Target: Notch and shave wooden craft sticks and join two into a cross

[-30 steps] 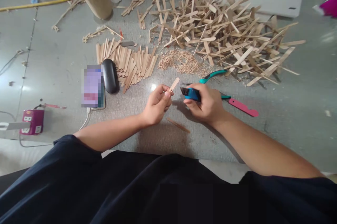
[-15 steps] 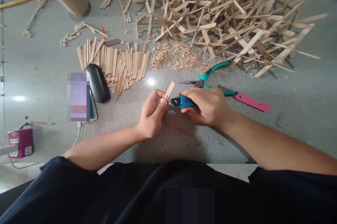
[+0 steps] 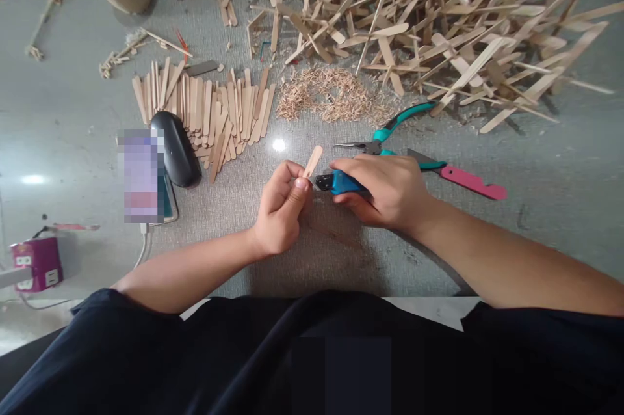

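Observation:
Between the thumb and fingers of my left hand (image 3: 283, 207) is a wooden craft stick (image 3: 314, 160), its rounded end pointing up and away from me. My right hand (image 3: 385, 190) is wrapped round a blue and black utility knife (image 3: 344, 182). The knife's blade tip is at the stick beside my left thumb; whether it cuts into the wood I cannot tell. Just beyond my right hand lie needle-nose pliers (image 3: 377, 142) with teal handles, and a pink-handled knife (image 3: 472, 182) partly under them.
Wood shavings (image 3: 331, 93) lie ahead of my hands. A row of craft sticks (image 3: 199, 106) is at left, near a black oval case (image 3: 176, 149) and a phone (image 3: 141, 177) on a cable. A large heap of joined sticks (image 3: 424, 18) fills the back right. A purple power socket (image 3: 36, 264) sits far left.
The camera view has shifted slightly, so the table's things appear higher and more spread. Both hands keep their grips, with the blade still at the stick.

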The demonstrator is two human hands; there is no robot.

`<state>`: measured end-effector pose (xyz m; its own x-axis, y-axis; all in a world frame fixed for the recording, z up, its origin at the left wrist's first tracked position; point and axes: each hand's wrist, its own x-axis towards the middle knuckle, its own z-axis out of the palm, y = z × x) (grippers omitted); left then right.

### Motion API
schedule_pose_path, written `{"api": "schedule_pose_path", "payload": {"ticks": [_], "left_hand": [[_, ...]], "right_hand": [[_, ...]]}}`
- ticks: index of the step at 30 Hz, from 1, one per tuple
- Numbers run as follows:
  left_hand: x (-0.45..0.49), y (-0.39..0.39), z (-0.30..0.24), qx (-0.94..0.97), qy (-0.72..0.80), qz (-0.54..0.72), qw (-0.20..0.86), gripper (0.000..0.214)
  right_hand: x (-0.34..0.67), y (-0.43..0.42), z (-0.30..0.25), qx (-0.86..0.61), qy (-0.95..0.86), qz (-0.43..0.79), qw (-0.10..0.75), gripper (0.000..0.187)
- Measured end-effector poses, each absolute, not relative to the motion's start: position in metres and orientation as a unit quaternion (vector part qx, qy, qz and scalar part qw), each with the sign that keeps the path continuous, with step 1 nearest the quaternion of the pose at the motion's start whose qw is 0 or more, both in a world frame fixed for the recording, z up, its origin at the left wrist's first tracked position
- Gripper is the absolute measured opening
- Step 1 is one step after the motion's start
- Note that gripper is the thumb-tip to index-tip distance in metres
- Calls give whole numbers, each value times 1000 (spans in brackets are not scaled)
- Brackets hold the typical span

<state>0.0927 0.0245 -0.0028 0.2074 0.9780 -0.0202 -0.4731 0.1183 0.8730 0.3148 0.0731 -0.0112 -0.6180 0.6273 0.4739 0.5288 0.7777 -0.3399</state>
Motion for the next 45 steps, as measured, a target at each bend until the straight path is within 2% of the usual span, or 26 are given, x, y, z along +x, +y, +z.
{"api": "schedule_pose_path", "payload": {"ticks": [6, 12, 21, 33, 37, 43, 45], "left_hand": [[94, 27, -3, 390, 309, 561, 662, 32], [91, 29, -2, 386, 274, 550, 689, 31], [87, 29, -3, 390, 242, 541, 705, 28], [86, 27, -2, 409, 211, 513, 724, 26], [87, 30, -1, 406, 214, 507, 730, 28], [86, 34, 0, 359, 279, 491, 743, 48], [86, 34, 1, 343, 289, 500, 741, 51]], "right_hand": [[317, 74, -8, -314, -910, 74, 261, 53], [316, 73, -16, -339, -894, 48, 288, 64], [318, 72, -13, -314, -903, 56, 288, 57], [319, 60, -18, -315, -904, 84, 277, 58], [316, 62, -17, -309, -903, 80, 287, 56], [314, 70, -17, -308, -909, 31, 280, 56], [315, 73, -17, -301, -915, 69, 259, 50]]}}
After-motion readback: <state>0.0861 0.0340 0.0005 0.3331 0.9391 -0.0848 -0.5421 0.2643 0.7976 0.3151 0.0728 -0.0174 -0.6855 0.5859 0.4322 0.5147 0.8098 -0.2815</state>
